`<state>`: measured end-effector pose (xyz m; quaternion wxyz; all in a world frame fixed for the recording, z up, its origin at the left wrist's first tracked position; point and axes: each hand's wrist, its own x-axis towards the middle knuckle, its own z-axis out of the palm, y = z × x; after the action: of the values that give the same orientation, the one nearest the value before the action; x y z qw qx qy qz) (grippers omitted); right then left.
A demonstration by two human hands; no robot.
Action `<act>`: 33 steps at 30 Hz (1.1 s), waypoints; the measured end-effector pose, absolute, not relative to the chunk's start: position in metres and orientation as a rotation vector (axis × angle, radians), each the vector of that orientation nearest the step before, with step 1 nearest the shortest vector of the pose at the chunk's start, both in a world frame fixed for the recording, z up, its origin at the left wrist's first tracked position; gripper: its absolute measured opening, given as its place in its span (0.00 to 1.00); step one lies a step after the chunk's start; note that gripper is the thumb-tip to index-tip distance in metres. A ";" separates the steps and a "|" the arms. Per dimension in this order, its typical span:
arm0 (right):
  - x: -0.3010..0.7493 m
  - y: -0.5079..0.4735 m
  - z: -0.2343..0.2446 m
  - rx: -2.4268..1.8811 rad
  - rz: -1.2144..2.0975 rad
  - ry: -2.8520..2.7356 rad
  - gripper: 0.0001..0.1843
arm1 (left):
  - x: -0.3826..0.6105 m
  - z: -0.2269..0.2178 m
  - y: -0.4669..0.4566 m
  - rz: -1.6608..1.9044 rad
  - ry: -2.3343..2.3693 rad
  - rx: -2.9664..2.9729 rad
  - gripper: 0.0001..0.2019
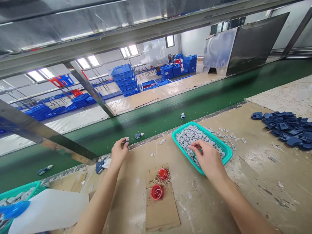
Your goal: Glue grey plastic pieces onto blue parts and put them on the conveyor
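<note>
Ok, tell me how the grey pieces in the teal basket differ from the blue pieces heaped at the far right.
The grey pieces are pale and smaller; the blue pieces are dark navy and larger. The grey ones sit inside a teal basket, with the right hand in them; the blue ones lie loose on the table, untouched. Both are heaped piles of many alike parts.

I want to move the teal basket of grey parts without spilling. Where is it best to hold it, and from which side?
Probably grip the teal basket by its two short end rims, one hand on each, coming from above. It is long, shallow and heaped with small grey parts, so holding one edge could tip it. The right hand now rests inside it.
</note>
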<state>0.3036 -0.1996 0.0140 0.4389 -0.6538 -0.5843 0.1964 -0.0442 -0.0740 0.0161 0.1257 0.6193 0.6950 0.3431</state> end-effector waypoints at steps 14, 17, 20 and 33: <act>0.235 -0.230 0.001 -1.207 1.422 -1.196 0.12 | 0.020 0.017 -0.237 1.618 1.408 0.913 0.17; 0.231 -0.227 -0.003 -1.243 1.415 -1.181 0.13 | 0.030 0.011 -0.238 1.554 1.348 0.915 0.17; 0.227 -0.225 -0.007 -1.229 1.429 -1.163 0.13 | 0.039 0.009 -0.242 1.517 1.310 0.938 0.16; 0.232 -0.226 0.002 -1.141 1.591 -1.049 0.14 | 0.053 0.014 -0.249 1.451 1.349 1.022 0.14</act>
<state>0.2315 -0.2263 0.0016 0.4443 -0.4604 -0.4231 0.6416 0.0530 -0.2485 0.0140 0.4407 0.4115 0.5432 0.5843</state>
